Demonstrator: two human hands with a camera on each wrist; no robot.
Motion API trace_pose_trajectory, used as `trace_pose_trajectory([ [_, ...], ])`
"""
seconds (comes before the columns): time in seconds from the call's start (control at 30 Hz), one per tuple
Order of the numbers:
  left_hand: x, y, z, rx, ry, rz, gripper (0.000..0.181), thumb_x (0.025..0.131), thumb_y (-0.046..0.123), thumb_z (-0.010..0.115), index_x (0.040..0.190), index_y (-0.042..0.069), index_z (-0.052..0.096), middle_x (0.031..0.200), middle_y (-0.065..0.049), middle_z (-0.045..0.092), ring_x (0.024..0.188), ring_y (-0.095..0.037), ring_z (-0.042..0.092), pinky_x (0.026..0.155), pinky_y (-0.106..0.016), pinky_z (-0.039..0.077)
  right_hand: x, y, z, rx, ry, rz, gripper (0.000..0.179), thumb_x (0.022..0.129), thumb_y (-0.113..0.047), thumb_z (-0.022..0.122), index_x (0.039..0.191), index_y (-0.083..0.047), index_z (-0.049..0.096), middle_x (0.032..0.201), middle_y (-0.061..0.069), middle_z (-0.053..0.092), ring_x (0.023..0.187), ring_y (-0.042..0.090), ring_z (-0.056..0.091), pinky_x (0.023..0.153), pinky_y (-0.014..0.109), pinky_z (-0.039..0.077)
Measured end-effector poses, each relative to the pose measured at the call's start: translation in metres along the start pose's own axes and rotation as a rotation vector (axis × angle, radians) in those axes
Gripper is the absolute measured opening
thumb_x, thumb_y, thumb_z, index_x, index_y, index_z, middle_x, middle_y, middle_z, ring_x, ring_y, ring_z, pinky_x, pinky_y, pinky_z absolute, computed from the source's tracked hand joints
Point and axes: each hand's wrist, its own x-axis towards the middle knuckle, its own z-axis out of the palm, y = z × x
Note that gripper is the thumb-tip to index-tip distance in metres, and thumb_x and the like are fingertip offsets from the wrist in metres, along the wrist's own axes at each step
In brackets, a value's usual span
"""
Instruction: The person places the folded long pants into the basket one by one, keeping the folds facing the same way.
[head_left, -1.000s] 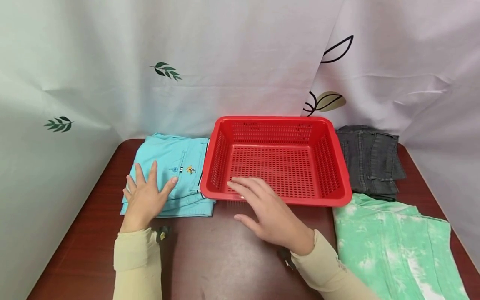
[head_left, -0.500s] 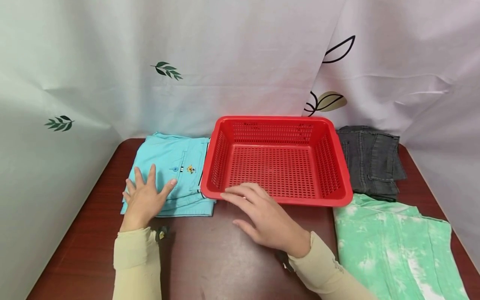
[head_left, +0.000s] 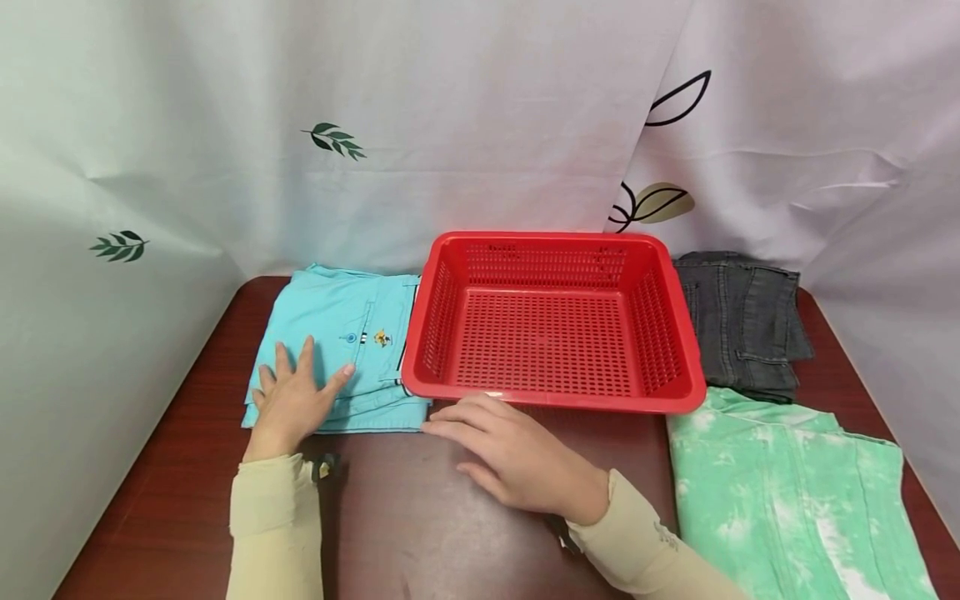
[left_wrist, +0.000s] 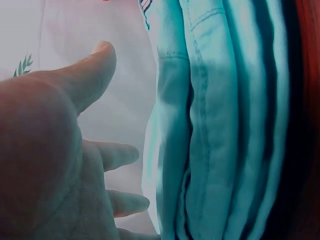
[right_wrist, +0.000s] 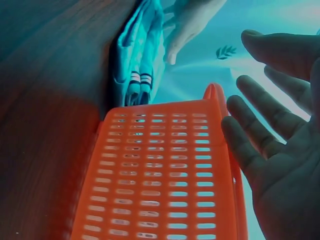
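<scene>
Light-blue folded trousers (head_left: 322,312) lie in several layers on the left of the table, beside the red perforated basket (head_left: 551,402). With fingers spread, my left hand (head_left: 292,408) is over the near left part of the trousers. In the left wrist view, that hand (left_wrist: 65,130) shows a gap between its thumb and the blue layers (left_wrist: 210,125); whether the fingertips touch is unclear. My right hand (head_left: 517,458) holds nothing and is by the basket's front rim, its fingers pointing left. The right wrist view shows its fingers (right_wrist: 255,117) extended close to the orange-looking basket wall (right_wrist: 155,175).
Dark grey folded jeans (head_left: 738,325) lie right of the basket. Nearer on the right are green tie-dye folded trousers (head_left: 787,492). The brown table (head_left: 435,525) is bordered by pale curtains (head_left: 465,108) with leaf prints at the back and sides.
My right hand has moved left and toward the front, from over the basket's front rim to just before it. My left hand has lowered slightly. The clothes and basket stay put.
</scene>
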Motion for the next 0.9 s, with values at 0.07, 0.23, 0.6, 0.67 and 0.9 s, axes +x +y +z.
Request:
trace_pose_trajectory([
  [0.07, 0.0, -0.001, 0.0, -0.002, -0.008, -0.005, 0.103, 0.095, 0.071, 0.043, 0.16, 0.002, 0.003, 0.157, -0.039, -0.015, 0.138, -0.069, -0.009, 0.102, -0.083, 0.001, 0.0, 0.0, 0.001, 0.007, -0.02, 0.017, 0.056, 0.091, -0.015, 0.073, 0.144, -0.017, 0.055, 0.141, -0.001, 0.055, 0.135, 0.013, 0.044, 0.114, 0.032, 0.035],
  [0.23, 0.0, -0.002, 0.0, -0.013, -0.011, -0.015, 0.103, 0.095, 0.066, 0.049, 0.159, 0.0, 0.004, 0.157, -0.039, -0.015, 0.139, -0.067, -0.01, 0.103, -0.081, 0.001, -0.001, 0.0, 0.005, 0.013, -0.063, 0.048, 0.058, 0.091, -0.016, 0.073, 0.146, -0.018, 0.053, 0.143, -0.002, 0.054, 0.136, 0.014, 0.044, 0.113, 0.032, 0.036],
  [0.6, 0.0, -0.007, 0.005, 0.016, -0.018, -0.026, 0.094, 0.098, 0.053, 0.057, 0.158, -0.002, 0.011, 0.156, -0.041, -0.015, 0.14, -0.065, -0.014, 0.106, -0.079, 0.001, -0.006, 0.004, 0.014, -0.002, -0.12, 0.063, 0.066, 0.091, -0.016, 0.074, 0.15, -0.016, 0.046, 0.152, 0.004, 0.047, 0.141, 0.018, 0.041, 0.114, 0.035, 0.035],
  [0.67, 0.0, -0.006, 0.006, 0.031, -0.023, -0.027, 0.09, 0.098, 0.052, 0.057, 0.159, 0.001, 0.013, 0.155, -0.042, -0.014, 0.139, -0.066, -0.014, 0.105, -0.08, 0.003, -0.006, 0.004, 0.015, -0.012, -0.128, 0.066, 0.067, 0.09, -0.015, 0.075, 0.151, -0.016, 0.046, 0.153, 0.006, 0.046, 0.141, 0.019, 0.04, 0.114, 0.035, 0.035],
  [0.9, 0.0, -0.004, 0.008, 0.098, -0.06, -0.005, 0.075, 0.101, 0.048, 0.054, 0.159, 0.012, 0.025, 0.153, -0.046, -0.013, 0.136, -0.071, -0.011, 0.099, -0.085, 0.007, -0.007, 0.004, 0.018, -0.026, -0.132, 0.084, 0.07, 0.088, -0.015, 0.076, 0.151, -0.014, 0.045, 0.156, 0.008, 0.041, 0.142, 0.025, 0.039, 0.115, 0.037, 0.034],
])
